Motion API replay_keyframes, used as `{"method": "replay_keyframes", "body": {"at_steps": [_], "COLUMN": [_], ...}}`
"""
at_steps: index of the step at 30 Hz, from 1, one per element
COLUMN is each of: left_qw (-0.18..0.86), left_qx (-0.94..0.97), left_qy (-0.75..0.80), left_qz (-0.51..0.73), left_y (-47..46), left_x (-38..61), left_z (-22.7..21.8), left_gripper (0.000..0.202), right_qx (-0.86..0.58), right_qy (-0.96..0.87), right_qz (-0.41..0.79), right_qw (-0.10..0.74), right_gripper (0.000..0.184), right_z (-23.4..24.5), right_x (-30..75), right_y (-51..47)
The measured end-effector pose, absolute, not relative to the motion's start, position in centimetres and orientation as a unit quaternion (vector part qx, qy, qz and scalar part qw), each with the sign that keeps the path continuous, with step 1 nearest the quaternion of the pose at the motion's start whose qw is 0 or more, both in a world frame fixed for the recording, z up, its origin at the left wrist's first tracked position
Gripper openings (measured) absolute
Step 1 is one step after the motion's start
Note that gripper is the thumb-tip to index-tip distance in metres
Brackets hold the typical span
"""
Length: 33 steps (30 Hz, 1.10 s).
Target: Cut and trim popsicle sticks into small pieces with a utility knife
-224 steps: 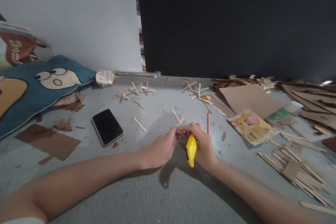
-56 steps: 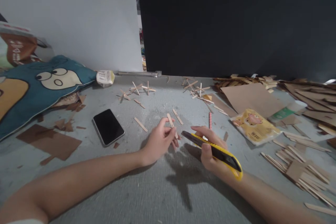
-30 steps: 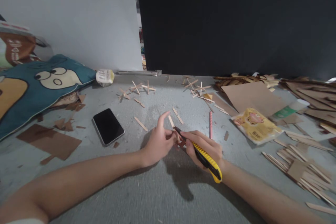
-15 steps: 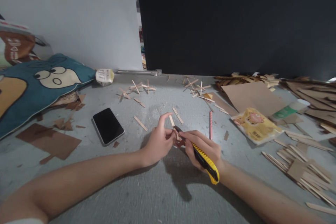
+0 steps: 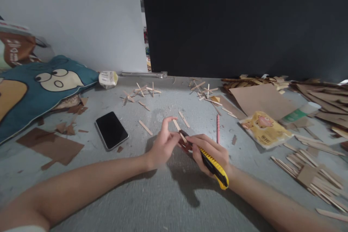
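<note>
My right hand (image 5: 210,152) is closed around a yellow and black utility knife (image 5: 213,166), its tip end pointing up and left. The tip meets a flat wooden craft stick (image 5: 176,124) in front of me. My left hand (image 5: 164,145) grips that stick between thumb and fingers, with the index finger stretched along toward its far end. Part of the stick is hidden by the fingers and the knife. Beyond the hands lie two more sticks, one wooden stick (image 5: 184,119) just behind and another stick (image 5: 145,128) to the left.
A phone (image 5: 111,131) lies left of my hands, near brown cardboard (image 5: 51,145). Small crossed-stick pieces (image 5: 153,90) stand farther back. On the right are a pink rod (image 5: 218,129), a yellow tissue pack (image 5: 265,129) and a stick pile (image 5: 310,174). A blue cushion (image 5: 54,79) sits far left.
The stick and my left hand have shifted slightly left, and the left thumb has straightened along the stick. The knife's handle end has moved slightly right.
</note>
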<state>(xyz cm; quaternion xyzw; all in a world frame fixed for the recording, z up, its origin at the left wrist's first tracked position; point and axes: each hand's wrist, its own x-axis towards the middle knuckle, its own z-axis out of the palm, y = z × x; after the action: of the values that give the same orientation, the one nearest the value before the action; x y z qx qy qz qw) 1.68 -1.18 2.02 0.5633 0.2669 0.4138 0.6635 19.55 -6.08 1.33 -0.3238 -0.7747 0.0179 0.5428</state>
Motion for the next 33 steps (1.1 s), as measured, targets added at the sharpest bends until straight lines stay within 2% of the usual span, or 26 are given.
{"method": "replay_keyframes", "body": {"at_steps": [3, 8, 33], "left_qw": [0.670, 0.651, 0.604], "left_qx": [0.535, 0.547, 0.561], "left_qy": [0.286, 0.297, 0.328], "left_qz": [0.429, 0.435, 0.462], "left_y": [-1.05, -0.76, -0.72], "left_x": [1.81, 2.03, 2.13], "left_z": [1.96, 1.52, 1.20], "left_gripper": [0.051, 0.058, 0.053], "right_qx": [-0.324, -0.321, -0.317], "right_qy": [-0.779, -0.785, -0.787], "right_qz": [0.015, 0.017, -0.001], "right_qw": [0.536, 0.530, 0.529], "right_gripper": [0.043, 0.044, 0.044], "right_z": [1.31, 1.14, 0.82], "right_x": [19.61, 19.75, 19.86], "right_y": [-6.06, -6.03, -5.95]}}
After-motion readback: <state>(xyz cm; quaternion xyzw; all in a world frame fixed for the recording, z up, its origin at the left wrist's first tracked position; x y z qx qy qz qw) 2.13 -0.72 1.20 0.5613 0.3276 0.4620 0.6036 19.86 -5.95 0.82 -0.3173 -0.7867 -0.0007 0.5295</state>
